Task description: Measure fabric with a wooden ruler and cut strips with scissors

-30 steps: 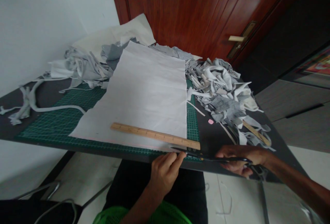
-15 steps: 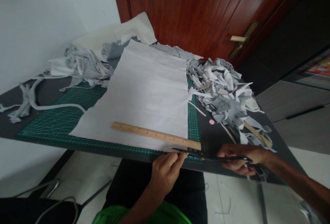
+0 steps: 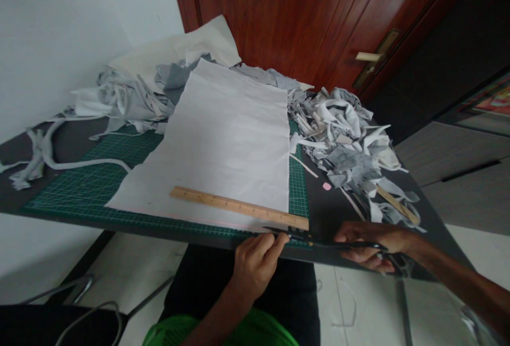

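Observation:
A white cloth (image 3: 231,144) lies flat on a green cutting mat (image 3: 95,176), a faint pinkish line running along its near edge. Across its near part rests a wooden ruler (image 3: 239,207). My right hand (image 3: 368,245) grips black-handled scissors (image 3: 326,244) at the table's front edge. Their blades point left at the cloth's near right corner, just below the ruler's right end. Beside the blades, my left hand (image 3: 257,263) has thumb and fingers pinched on the near edge of the cloth; the exact grip is partly hidden.
Grey and white cloth scraps (image 3: 342,133) are heaped at the right, near a second wooden strip (image 3: 396,205) and a small pink piece (image 3: 326,186). More crumpled cloth (image 3: 123,93) is piled at the back left. A reddish-brown door (image 3: 271,16) stands behind the dark table (image 3: 326,213).
Hands, scissors, cloth and ruler keep nearly the same places. The whole view has shifted very slightly.

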Demonstrator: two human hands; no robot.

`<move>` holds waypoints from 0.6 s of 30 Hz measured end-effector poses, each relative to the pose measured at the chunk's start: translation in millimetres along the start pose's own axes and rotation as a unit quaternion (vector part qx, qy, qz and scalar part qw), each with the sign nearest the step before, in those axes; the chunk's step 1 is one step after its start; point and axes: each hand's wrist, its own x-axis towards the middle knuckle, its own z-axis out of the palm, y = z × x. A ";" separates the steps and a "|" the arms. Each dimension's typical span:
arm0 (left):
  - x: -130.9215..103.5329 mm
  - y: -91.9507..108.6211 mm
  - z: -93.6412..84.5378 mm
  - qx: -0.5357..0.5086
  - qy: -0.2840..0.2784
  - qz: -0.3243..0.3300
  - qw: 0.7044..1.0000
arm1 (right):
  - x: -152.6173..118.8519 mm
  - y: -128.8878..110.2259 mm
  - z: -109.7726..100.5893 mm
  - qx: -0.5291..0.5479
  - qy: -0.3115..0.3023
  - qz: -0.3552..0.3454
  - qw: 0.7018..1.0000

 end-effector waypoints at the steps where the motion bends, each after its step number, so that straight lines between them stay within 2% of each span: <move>1: -0.1 -0.2 -0.1 0.001 -0.001 0.001 1.000 | 0.6 0.3 0.3 -0.001 0.005 0.001 1.000; 6: -0.1 0.3 0.0 0.002 -0.010 0.006 1.000 | 5.3 1.5 2.0 -0.017 0.016 -0.010 1.000; 10: 2.0 2.8 0.4 0.007 -0.003 0.011 1.000 | 11.1 0.9 0.5 0.024 -0.009 -0.022 0.999; 18: 1.3 4.7 4.4 -0.006 0.002 0.002 1.000 | 23.1 -7.3 -0.7 0.035 -0.061 -0.056 0.996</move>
